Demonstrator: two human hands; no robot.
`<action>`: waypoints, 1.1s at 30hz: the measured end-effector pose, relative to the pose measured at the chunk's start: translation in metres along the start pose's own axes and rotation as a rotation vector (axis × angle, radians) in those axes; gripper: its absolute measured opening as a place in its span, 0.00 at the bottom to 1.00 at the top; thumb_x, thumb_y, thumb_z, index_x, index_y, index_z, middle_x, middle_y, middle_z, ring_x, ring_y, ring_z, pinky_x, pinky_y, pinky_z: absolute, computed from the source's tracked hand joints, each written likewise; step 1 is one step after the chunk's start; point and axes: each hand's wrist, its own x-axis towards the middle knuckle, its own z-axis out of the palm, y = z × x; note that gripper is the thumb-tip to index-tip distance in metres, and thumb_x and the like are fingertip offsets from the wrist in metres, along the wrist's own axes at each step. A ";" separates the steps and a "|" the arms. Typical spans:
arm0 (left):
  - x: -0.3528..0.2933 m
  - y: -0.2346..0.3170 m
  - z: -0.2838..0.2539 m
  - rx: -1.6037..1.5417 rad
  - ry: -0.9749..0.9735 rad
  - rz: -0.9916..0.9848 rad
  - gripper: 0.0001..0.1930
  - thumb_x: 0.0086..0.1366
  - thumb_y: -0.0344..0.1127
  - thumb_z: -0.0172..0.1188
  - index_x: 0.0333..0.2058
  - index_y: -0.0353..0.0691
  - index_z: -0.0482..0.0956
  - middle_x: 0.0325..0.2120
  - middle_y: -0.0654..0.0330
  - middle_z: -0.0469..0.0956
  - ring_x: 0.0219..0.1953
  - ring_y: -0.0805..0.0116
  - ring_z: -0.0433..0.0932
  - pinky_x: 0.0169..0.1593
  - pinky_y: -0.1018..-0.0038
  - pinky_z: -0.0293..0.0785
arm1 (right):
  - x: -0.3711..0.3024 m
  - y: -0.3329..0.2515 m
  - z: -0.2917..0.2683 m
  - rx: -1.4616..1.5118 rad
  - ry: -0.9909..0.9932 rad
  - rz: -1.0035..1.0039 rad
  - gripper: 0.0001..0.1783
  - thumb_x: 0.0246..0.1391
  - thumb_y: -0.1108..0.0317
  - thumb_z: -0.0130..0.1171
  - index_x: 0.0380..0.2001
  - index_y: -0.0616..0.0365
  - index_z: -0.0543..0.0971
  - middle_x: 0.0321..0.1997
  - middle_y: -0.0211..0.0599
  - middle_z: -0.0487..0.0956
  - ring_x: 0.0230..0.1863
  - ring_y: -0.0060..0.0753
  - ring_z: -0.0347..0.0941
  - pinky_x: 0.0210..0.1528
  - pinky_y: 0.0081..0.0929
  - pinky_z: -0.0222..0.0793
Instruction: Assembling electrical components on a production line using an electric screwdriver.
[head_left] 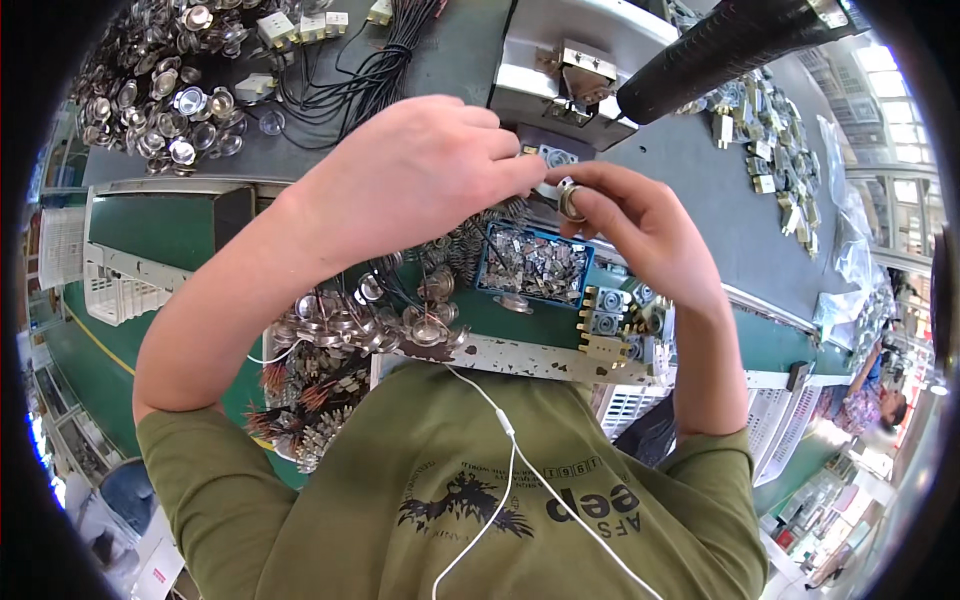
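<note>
Now my right fingers (pixel 602 212) pinch a round metal part (pixel 570 201); whether my left fingers (pixel 515 176) nearby pinch anything, I can't tell.

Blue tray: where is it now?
In the head view, the blue tray is right of centre, below and left of the right hand, with square grey parts at its lower right.

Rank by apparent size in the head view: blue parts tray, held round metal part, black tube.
1. Black tube
2. Blue parts tray
3. Round metal part, in the right hand
The tube may be nearer.
</note>
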 end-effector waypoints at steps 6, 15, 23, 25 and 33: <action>0.004 0.014 0.007 -0.176 0.072 -0.124 0.12 0.61 0.42 0.69 0.33 0.44 0.77 0.25 0.63 0.75 0.32 0.62 0.79 0.36 0.65 0.74 | -0.020 0.016 0.024 0.190 0.354 -0.209 0.21 0.62 0.74 0.66 0.58 0.61 0.80 0.45 0.31 0.83 0.44 0.20 0.77 0.49 0.22 0.74; 0.003 0.009 0.019 -0.066 -0.021 -0.058 0.11 0.65 0.46 0.65 0.37 0.46 0.78 0.21 0.63 0.78 0.29 0.62 0.83 0.33 0.65 0.76 | -0.013 0.010 0.008 -0.097 0.041 -0.100 0.22 0.63 0.73 0.65 0.59 0.65 0.78 0.48 0.38 0.84 0.47 0.24 0.78 0.56 0.29 0.74; -0.007 0.019 0.008 -0.198 -0.328 0.027 0.20 0.64 0.39 0.65 0.55 0.55 0.82 0.29 0.65 0.77 0.35 0.64 0.81 0.42 0.66 0.76 | -0.005 0.055 0.016 -0.714 0.528 -0.342 0.28 0.54 0.74 0.69 0.59 0.58 0.76 0.60 0.46 0.78 0.56 0.51 0.77 0.57 0.40 0.76; -0.007 0.020 0.007 -0.290 -0.286 -0.015 0.22 0.61 0.40 0.68 0.56 0.54 0.83 0.30 0.66 0.75 0.35 0.65 0.77 0.43 0.67 0.73 | -0.001 0.061 0.015 -0.731 0.533 -0.357 0.29 0.54 0.73 0.69 0.60 0.57 0.75 0.61 0.46 0.77 0.56 0.53 0.76 0.57 0.41 0.75; 0.037 -0.007 0.011 -0.327 -0.171 -0.276 0.19 0.66 0.42 0.65 0.54 0.49 0.78 0.31 0.56 0.84 0.35 0.51 0.83 0.38 0.60 0.78 | -0.014 0.037 0.004 -0.382 0.575 -0.390 0.23 0.61 0.78 0.64 0.60 0.61 0.75 0.61 0.42 0.80 0.57 0.34 0.79 0.58 0.31 0.75</action>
